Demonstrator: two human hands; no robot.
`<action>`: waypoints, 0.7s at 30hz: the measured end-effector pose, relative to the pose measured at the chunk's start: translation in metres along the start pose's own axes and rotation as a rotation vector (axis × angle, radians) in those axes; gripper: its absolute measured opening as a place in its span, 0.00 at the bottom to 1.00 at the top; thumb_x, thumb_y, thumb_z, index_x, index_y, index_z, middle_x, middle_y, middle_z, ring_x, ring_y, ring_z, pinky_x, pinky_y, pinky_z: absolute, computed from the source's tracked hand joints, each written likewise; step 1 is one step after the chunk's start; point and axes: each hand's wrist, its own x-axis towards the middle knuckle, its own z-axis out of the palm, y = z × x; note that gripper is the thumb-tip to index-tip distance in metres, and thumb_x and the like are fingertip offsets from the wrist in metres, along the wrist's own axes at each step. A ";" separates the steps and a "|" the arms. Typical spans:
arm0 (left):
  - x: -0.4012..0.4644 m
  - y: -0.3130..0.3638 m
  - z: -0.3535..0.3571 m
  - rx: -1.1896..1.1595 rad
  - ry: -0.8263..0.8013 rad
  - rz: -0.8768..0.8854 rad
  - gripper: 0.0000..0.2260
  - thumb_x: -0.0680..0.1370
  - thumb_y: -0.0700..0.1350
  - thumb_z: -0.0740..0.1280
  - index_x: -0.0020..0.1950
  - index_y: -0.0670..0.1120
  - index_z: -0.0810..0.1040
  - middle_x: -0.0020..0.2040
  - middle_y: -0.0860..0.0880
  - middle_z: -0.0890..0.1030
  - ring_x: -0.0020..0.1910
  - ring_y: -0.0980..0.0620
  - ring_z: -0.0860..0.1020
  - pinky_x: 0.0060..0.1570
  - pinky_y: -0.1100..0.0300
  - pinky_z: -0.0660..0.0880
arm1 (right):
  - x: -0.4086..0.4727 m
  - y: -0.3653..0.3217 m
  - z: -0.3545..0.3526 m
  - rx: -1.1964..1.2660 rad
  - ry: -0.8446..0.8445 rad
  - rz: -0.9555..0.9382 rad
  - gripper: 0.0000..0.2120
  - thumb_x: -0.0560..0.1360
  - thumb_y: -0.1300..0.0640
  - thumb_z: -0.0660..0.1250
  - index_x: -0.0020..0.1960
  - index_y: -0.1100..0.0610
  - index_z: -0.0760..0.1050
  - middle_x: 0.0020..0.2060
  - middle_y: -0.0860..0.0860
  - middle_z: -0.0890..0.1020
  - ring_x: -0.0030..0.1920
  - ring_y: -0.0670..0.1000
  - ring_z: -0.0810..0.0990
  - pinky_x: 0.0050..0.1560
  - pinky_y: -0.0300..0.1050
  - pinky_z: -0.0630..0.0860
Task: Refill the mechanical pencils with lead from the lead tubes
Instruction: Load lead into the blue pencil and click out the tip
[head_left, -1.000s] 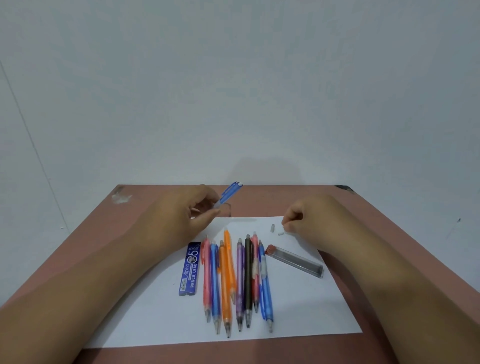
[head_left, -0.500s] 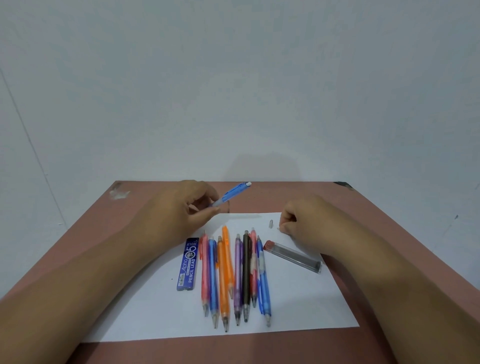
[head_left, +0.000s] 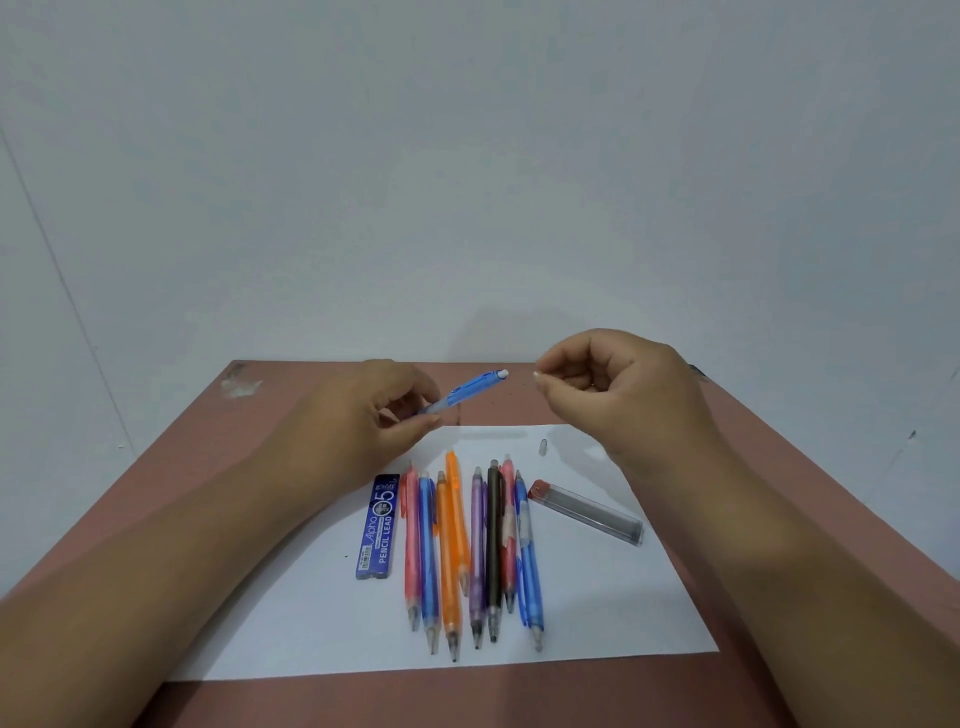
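Holding the blue pencil (head_left: 462, 393) above the paper (head_left: 597, 597), the left hand (head_left: 363, 421) grips its barrel; the right hand (head_left: 608, 389) pinches something tiny and white, perhaps the eraser (head_left: 536, 373), beside the pencil's top. Steady both wrists and align before pushing in.

My left hand (head_left: 374, 410) and right hand (head_left: 618, 389): both bare, no glove, no ring, no watch, no bracelet in view. My forearms bare from bottom corners of view up to wrists; no sleeve or cuff visible. Short, plain nails on fingertips (head_left: 540, 382). No markings seen on either hand.
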 end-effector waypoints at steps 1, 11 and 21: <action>0.000 0.000 0.000 0.009 -0.007 -0.002 0.14 0.67 0.71 0.59 0.46 0.66 0.72 0.44 0.64 0.79 0.44 0.62 0.80 0.44 0.62 0.81 | 0.000 0.000 0.001 0.011 -0.002 -0.019 0.08 0.73 0.61 0.76 0.42 0.48 0.85 0.37 0.44 0.85 0.40 0.44 0.83 0.44 0.38 0.79; 0.001 -0.006 0.003 0.043 -0.004 0.030 0.08 0.76 0.54 0.72 0.50 0.63 0.74 0.45 0.62 0.80 0.43 0.59 0.80 0.44 0.56 0.82 | -0.001 -0.002 0.003 -0.013 -0.059 -0.095 0.10 0.76 0.57 0.74 0.44 0.41 0.83 0.36 0.41 0.84 0.39 0.47 0.83 0.46 0.51 0.84; 0.001 -0.007 0.003 0.059 -0.003 0.057 0.07 0.74 0.57 0.70 0.50 0.64 0.75 0.45 0.61 0.80 0.43 0.58 0.80 0.43 0.54 0.82 | 0.001 0.003 0.005 -0.047 -0.089 -0.094 0.09 0.76 0.59 0.73 0.44 0.44 0.84 0.33 0.39 0.82 0.34 0.41 0.78 0.35 0.32 0.73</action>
